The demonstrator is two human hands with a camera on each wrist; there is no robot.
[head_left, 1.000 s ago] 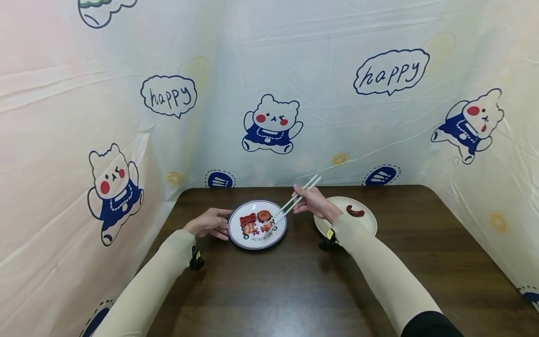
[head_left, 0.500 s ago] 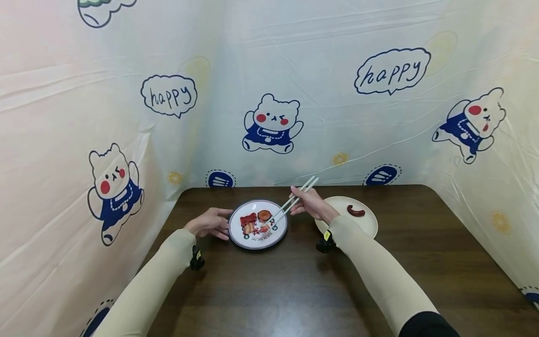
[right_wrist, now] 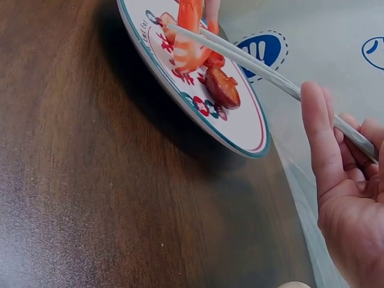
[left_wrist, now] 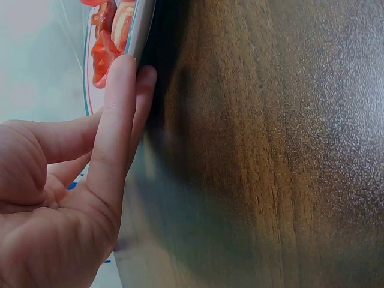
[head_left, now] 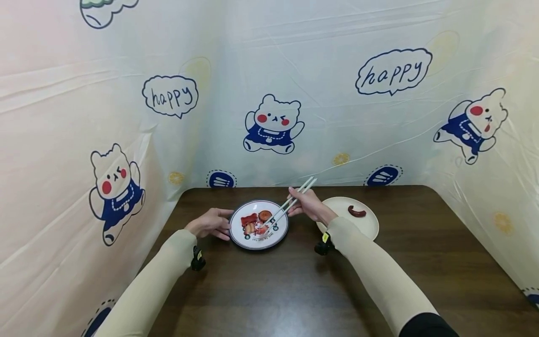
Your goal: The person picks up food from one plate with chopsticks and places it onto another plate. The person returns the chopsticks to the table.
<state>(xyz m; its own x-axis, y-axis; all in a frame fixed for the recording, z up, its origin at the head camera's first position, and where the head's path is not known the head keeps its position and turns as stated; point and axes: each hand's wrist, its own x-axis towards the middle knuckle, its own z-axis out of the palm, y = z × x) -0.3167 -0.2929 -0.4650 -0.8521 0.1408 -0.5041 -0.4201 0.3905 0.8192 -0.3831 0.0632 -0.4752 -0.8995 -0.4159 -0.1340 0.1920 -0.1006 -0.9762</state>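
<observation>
A white plate with a dark rim [head_left: 273, 241] bears several food pieces: a red wavy strip [head_left: 249, 218], a round brown piece [head_left: 265, 216] and an orange-and-white shrimp [right_wrist: 186, 55]. My left hand [head_left: 210, 223] is at the plate's left side, straight fingertips touching its rim. On the plate's right, my right hand [head_left: 309, 206] holds a pair of pale chopsticks [right_wrist: 258, 67]. Their tips reach down to the shrimp; whether they pinch it I cannot tell. Behind the right wrist, partly hidden, lies a cream plate [head_left: 367, 225] with a curved brown sausage-like piece [head_left: 356, 212].
The dark wooden table [head_left: 261, 290] has rounded far corners. A pale printed curtain [head_left: 320, 131] hangs close behind its far edge and along both sides. Each wrist carries a small black camera, like the left one [head_left: 198, 259].
My right hand with the chopsticks has shifted slightly to the left, and the tips have moved a little left over the plate. The left hand stays at the rim.
</observation>
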